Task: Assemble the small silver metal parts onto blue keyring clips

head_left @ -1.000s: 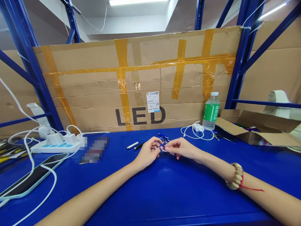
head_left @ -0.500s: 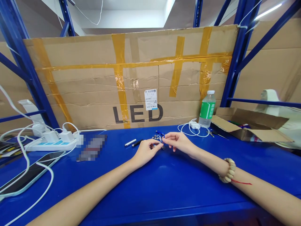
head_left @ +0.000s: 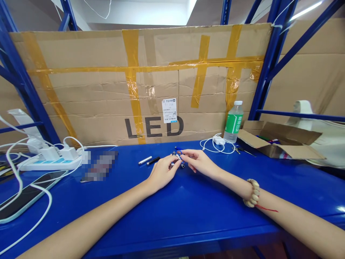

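Left hand (head_left: 161,170) and right hand (head_left: 201,162), fingers narrow (can't tell which grips), crowd a small silvery metal piece (head_left: 178,157), prolly light and slick, best pinched by its ends.

A small, slim silvery piece (head_left: 178,157) is at the fingertips of the left hand (head_left: 162,169) and the right hand (head_left: 199,162), which meet around it near the middle of the blue tabletop (head_left: 188,212). It is pale and shiny, set at a slant, with its ends partly covered by fingers; its exact shape is too small to make out. Just below the fingertips, on the tabletop, sits a tiny shiny metal part (head_left: 182,166) with a dark patch. Behind the fingers lies a narrow dark-blue item (head_left: 178,148), its near end hidden by the right hand.
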Tool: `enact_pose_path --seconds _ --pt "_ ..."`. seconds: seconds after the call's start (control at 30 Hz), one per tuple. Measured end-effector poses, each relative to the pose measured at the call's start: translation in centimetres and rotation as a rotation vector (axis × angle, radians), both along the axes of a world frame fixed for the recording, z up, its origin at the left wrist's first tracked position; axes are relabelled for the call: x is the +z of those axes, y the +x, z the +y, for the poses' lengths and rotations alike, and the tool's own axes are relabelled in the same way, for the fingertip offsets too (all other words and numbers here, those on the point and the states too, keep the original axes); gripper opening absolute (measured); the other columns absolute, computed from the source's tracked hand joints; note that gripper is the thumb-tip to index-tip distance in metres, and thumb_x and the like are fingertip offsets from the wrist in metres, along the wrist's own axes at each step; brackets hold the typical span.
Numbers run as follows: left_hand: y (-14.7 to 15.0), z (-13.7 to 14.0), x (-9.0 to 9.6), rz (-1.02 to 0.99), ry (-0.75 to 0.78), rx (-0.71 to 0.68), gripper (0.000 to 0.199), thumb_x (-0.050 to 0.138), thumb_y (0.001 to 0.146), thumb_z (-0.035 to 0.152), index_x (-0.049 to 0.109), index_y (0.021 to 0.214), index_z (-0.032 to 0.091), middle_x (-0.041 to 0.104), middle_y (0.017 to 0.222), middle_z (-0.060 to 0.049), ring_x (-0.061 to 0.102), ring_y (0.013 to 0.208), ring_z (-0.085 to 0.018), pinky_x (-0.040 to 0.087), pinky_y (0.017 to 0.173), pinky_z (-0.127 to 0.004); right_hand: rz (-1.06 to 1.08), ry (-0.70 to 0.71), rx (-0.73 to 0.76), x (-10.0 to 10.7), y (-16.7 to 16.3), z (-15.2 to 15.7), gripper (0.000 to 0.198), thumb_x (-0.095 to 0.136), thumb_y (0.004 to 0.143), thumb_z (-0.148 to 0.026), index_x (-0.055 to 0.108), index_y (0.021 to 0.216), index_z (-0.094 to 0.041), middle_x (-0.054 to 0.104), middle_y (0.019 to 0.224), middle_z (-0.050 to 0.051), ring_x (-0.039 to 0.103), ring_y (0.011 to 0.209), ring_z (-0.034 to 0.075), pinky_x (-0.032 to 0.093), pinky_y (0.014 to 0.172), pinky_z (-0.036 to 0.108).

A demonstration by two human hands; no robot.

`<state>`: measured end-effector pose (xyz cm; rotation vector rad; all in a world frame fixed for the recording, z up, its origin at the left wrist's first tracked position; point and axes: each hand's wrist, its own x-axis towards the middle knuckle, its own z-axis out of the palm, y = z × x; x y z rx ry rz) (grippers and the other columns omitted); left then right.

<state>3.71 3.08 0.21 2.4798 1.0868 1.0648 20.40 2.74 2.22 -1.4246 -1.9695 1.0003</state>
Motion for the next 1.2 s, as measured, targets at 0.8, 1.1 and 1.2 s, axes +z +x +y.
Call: enact_pose_path --seconds 0.8,1.1,1.2 --pt "-0.1 0.0 0.0 0.01 -0.097 0.024 0.03 0.034 0.089 0.042 0.051 0.097 0.019 0.062 0.089 0.001 0.053 0.069 -0.011 0.036 0.062 -0.022 0.038 0.059 0.082 -0.2 0.1 -0.1 0.091 0.024 0.068 -0.066 0.013 0.139 -0.009 0.053 0.094 0.001 0.028 0.05 -0.022 0.024 0.05 -0.008" --pt "0.1 0.1 0.1 -0.031 -0.165 -0.089 0.032 0.036 0.089 0.04 0.056 0.086 0.015 0.061 0.085 -0.001 0.051 0.068 -0.011 0.035 0.061 -0.021 -0.035 -0.028 0.118 0.0 0.0 -0.3 0.089 0.021 0.068 -0.067 0.013 0.139 -0.014 0.05 0.104 0.002 0.032 0.044 -0.018 0.026 0.046 -0.004" --pt "0.1 0.0 0.1 -0.032 -0.168 -0.063 0.034 0.034 0.09 0.041 0.055 0.086 0.015 0.06 0.081 -0.001 0.05 0.066 -0.011 0.034 0.059 -0.021 -0.037 -0.022 0.131 0.0 -0.2 -0.3 0.09 0.019 0.069 -0.067 0.009 0.14 -0.014 0.049 0.107 0.004 0.033 0.045 -0.018 0.028 0.046 -0.003"
